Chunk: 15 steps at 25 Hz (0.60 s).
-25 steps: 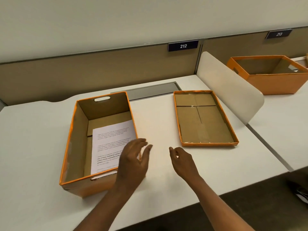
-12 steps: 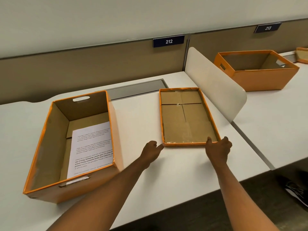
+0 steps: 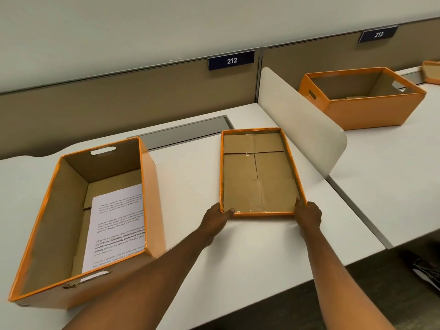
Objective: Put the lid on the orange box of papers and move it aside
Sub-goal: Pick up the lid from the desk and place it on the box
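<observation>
Your left hand (image 3: 215, 219) grips the near left corner of the lid (image 3: 258, 172), thumb hooked over the rim into the inside, fingers closed on the orange edge; your right hand (image 3: 308, 216) clasps the near right corner the same way, thumb tip resting on the cardboard inside. The lid lies upside down on the white desk (image 3: 195, 177), its brown inner face up, at about twelve o'clock from your hands; whether its near edge has left the surface you cannot tell. The orange box (image 3: 152, 201) stands open at nine o'clock from the lid, well apart from it, with a handle slot in its far wall; the papers (image 3: 119, 225) lie flat on its floor, printed side up, against the right-hand wall. At two o'clock a rounded white divider (image 3: 302, 120) stands just beside the lid's far right corner; beyond it, on the neighbouring desk, sits a second orange box (image 3: 364, 108), open. On the back partition a label reading 212 (image 3: 231, 60) hangs at twelve o'clock; another reading 213 (image 3: 378, 34) lies further right.
</observation>
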Each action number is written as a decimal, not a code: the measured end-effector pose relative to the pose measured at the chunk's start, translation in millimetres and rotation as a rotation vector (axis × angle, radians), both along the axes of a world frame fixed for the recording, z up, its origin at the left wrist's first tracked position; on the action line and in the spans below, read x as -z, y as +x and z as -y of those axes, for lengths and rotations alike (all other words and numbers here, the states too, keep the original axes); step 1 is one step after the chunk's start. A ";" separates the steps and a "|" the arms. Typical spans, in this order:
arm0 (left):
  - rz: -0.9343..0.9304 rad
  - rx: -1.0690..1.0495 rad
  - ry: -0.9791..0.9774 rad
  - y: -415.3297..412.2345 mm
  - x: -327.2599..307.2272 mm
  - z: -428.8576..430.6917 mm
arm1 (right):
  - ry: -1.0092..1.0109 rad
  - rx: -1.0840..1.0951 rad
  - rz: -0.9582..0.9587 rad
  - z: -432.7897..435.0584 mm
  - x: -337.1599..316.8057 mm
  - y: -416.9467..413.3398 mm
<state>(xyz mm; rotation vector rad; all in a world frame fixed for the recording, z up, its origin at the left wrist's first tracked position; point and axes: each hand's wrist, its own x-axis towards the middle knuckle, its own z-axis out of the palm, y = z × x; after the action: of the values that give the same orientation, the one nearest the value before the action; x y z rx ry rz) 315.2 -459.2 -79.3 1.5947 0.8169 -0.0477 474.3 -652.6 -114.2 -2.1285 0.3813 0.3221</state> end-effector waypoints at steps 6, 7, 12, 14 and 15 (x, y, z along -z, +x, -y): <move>0.025 -0.115 0.030 -2.3 -24.7 -21.9 | 0.595 0.218 -0.047 -21.7 -33.3 -11.9; 0.021 -0.118 0.023 -0.5 -31.5 -26.3 | 0.608 0.236 -0.026 -26.0 -41.0 -14.3; -0.016 -0.080 0.146 -3.2 -82.3 -40.5 | 0.467 0.245 0.212 -55.5 -99.2 -38.6; 0.082 -0.078 0.222 -4.5 -114.0 -44.6 | 0.375 0.184 0.380 -71.0 -127.5 -57.6; 0.150 -0.053 0.220 -5.3 -130.7 -46.7 | 0.338 0.155 0.462 -79.1 -141.5 -69.1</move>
<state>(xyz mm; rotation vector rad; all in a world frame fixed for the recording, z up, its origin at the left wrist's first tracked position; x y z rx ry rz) 309.9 -412.5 51.4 1.7582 0.7668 0.2039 405.2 -573.5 27.3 -1.7600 0.2012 -0.1853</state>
